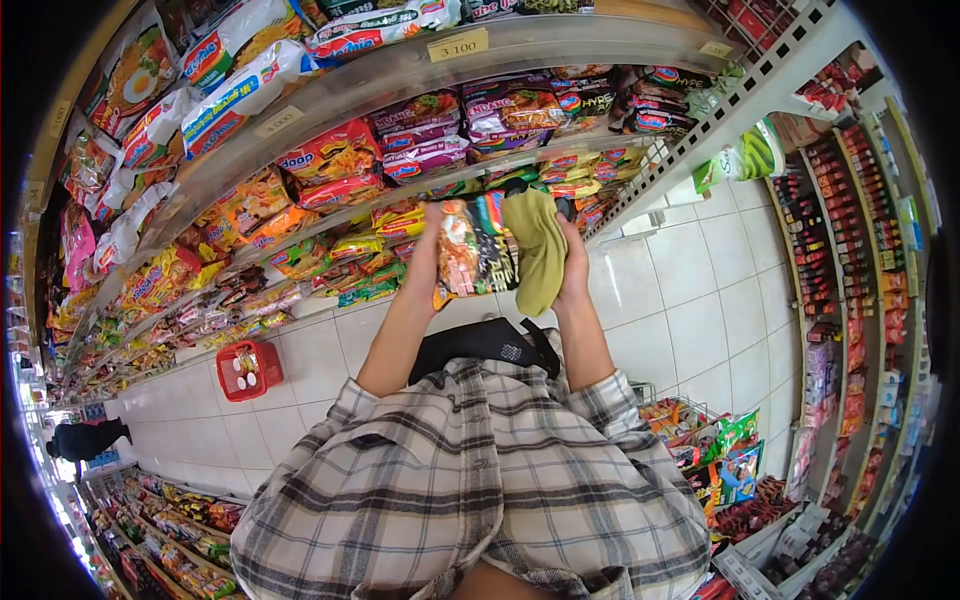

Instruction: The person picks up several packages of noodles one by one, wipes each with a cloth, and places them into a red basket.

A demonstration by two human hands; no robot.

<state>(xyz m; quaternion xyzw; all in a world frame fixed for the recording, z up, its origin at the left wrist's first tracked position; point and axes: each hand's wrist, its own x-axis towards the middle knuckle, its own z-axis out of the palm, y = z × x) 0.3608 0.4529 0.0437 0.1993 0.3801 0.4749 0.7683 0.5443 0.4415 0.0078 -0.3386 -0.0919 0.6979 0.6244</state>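
Noodle packet is being gripped at its left edge by the fingers of the left hand, and olive-green cloth is being gripped at its right side by those of the right hand. Both are being held side by side, touching, before stocked shelves; red basket is being supported by the tiled floor.

Bright, even indoor lt, shadows soft. Strong fisheye distort.: shelf rail bowed, corners blk. Glare blown out far L edge. Slight sheen, floor tiles. Held pkt fairly sharp; periph. soft, small txt illeg.
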